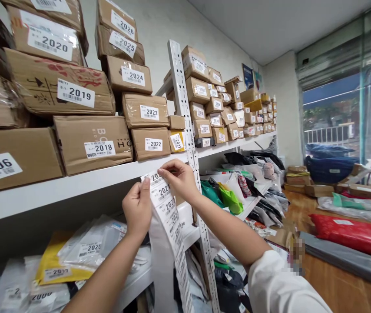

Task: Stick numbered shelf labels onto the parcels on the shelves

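Note:
A long strip of numbered barcode labels (169,208) hangs down in front of the white shelf. My left hand (138,206) is closed on the strip's upper left edge, thumb on its face. At the top right corner, my right hand (180,176) pinches the uppermost label; whether that label is lifting from its backing, I cannot tell. Just behind and above are cardboard boxes bearing similar labels, among them box 2022 (151,152) and a small yellow parcel labelled 2027 (177,141).
A perforated white upright (185,104) stands right of my hands. Bagged parcels, including a yellow mailer (55,256), fill the lower shelf. More boxes line the far shelf (237,145). On the wooden floor at right lie a red package (348,232) and a long grey one (345,256).

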The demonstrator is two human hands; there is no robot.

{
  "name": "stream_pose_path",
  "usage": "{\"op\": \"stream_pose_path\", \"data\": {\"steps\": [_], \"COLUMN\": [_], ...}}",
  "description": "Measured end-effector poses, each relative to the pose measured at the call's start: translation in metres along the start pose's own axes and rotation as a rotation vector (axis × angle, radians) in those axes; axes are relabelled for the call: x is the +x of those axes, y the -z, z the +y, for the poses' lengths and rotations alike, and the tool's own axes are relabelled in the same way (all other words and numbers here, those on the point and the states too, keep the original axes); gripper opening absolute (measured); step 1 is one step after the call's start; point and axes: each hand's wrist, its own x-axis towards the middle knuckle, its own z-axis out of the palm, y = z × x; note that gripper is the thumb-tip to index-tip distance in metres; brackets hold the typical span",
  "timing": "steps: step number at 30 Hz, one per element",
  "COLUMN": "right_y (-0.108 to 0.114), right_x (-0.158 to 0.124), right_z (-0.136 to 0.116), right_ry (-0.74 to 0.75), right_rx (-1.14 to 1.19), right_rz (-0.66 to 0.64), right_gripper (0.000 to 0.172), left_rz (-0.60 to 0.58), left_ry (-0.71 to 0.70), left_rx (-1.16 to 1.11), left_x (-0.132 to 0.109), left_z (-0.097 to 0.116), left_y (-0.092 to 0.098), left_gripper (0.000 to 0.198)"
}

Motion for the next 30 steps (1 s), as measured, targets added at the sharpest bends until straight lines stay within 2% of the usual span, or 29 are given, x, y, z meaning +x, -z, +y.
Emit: {"op": "stream_pose_path", "data": {"steps": [3, 5, 6, 9, 12, 15, 19, 24, 25, 28, 30], "right_y": [0.021, 0.041, 0.050, 0.068, 0.070, 0.067, 0.067, 0.067, 0.067, 0.068, 0.067], "right_x": [0.038, 0.077, 0.098, 0.153, 0.183, 0.189, 0.184, 0.183, 0.184, 0.184, 0.181], "right_z": [0.002, 0.008, 0.012, 0.029, 0.044, 0.049, 0.041, 0.030, 0.028, 0.024, 0.022], "right_ry": [0.008, 0.032, 0.035, 0.046, 0.114, 0.155, 0.177, 0.292, 0.316, 0.355, 0.370], "right_rx": [0.054, 0.082, 0.077, -0.026, -0.222, -0.433, -0.698, -0.825, -0.847, -0.919, -0.955], "right_rz": [0.174, 0.348, 0.390, 0.332, 0.292, 0.285, 0.288, 0.306, 0.260, 0.014, -0.079], "right_gripper": [0.018, 0.019, 0.019, 0.018, 0.017, 0.017, 0.018, 0.034, 0.031, 0.016, 0.018], "left_rz": [-0.089, -0.110, -0.109, -0.114, -0.116, -0.115, -0.155, -0.156, -0.159, -0.176, -0.180], "left_ry": [-0.066, -0.088, -0.089, -0.092, -0.110, -0.123, -0.140, -0.176, -0.183, -0.220, -0.246], "left_rx": [0.050, 0.085, 0.092, 0.074, 0.051, 0.037, 0.032, 0.029, 0.023, 0.020, 0.031], "left_x": [-0.003, -0.007, -0.010, -0.015, -0.017, -0.019, -0.025, -0.034, -0.036, -0.040, -0.042], "left_z": [0.003, 0.004, 0.004, 0.002, 0.000, -0.001, -0.002, -0.001, 0.000, 0.000, 0.000], "left_y": [-0.002, -0.001, 0.000, 0.004, 0.010, 0.016, 0.026, 0.034, 0.035, 0.038, 0.039], "left_gripper": [0.049, 0.051, 0.051, 0.049, 0.048, 0.048, 0.047, 0.047, 0.047, 0.046, 0.045]}}
